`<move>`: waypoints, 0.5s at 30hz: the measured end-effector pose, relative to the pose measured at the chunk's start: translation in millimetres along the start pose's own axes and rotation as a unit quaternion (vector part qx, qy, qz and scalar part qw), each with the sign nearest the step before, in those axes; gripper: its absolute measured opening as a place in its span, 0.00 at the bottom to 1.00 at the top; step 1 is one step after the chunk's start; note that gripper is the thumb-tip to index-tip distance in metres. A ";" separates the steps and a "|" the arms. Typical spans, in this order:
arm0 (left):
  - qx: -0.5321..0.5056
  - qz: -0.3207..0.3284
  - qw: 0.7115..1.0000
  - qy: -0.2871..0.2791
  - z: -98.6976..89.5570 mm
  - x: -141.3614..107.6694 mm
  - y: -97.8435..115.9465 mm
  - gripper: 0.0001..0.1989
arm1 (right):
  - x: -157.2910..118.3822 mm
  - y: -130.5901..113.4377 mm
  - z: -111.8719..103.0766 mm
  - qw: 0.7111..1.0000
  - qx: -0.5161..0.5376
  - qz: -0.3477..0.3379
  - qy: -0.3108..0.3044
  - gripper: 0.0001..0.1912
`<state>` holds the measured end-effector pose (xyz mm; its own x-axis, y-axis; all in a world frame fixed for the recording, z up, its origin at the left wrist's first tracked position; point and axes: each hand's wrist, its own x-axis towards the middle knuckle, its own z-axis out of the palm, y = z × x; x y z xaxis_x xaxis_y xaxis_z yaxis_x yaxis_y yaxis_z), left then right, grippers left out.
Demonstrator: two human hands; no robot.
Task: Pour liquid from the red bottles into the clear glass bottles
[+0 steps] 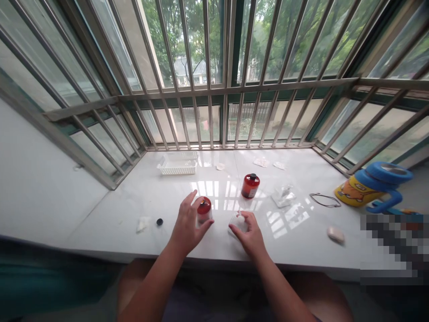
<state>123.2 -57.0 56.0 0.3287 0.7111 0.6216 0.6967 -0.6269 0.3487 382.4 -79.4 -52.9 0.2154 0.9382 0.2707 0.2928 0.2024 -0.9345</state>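
My left hand [187,223] is at the left side of a red bottle [204,209], its thumb and fingers spread apart around it; whether they touch it is unclear. My right hand [250,235] has its thumb and fingers closed around a small clear container [237,221] low over the white surface. Behind the hands stands a second red bottle [250,186] with a black top. A small black cap [160,222] lies to the left of my left hand.
A white perforated basket [177,164] sits near the window bars. Clear plastic packaging [283,196], a thin dark loop [325,200], a pinkish oval object [335,235] and a blue and yellow jug [368,185] are to the right. Crumpled white pieces [143,224] lie at left.
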 end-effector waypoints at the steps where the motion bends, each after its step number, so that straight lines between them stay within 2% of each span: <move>1: -0.018 0.020 1.000 0.006 1.4 -0.3 6.9 0.33 | 0.3 0.1 -0.2 1.000 -0.003 -0.013 -0.005 0.21; 5: -0.094 0.061 0.994 -0.005 13.1 -1.3 35.5 0.24 | -0.9 3.5 1.1 0.999 0.031 0.031 0.009 0.30; 7: -0.116 0.049 0.992 -0.016 22.2 -1.9 47.9 0.20 | -1.5 5.0 2.0 0.999 0.040 0.034 0.010 0.28; 9: -0.129 0.024 0.991 -0.026 32.5 -2.3 57.1 0.18 | -1.6 5.5 2.5 1.000 0.028 0.006 -0.002 0.24; 11: -0.142 -0.008 0.989 -0.042 43.4 -2.3 62.3 0.21 | -1.5 5.2 2.9 1.000 0.027 0.000 0.003 0.25; 13: -0.161 -0.043 0.984 -0.063 54.1 -1.7 63.5 0.27 | -1.4 4.4 3.2 0.999 0.044 0.023 0.017 0.29; 15: -0.182 -0.071 0.977 -0.083 63.8 -0.3 62.0 0.30 | -1.0 3.2 3.2 0.998 0.056 0.033 0.020 0.29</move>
<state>207.0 -75.8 32.8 0.3648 0.8218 0.4376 0.4803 -0.5688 0.6677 380.1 -78.9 -56.9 0.2692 0.9388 0.2149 0.1718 0.1727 -0.9699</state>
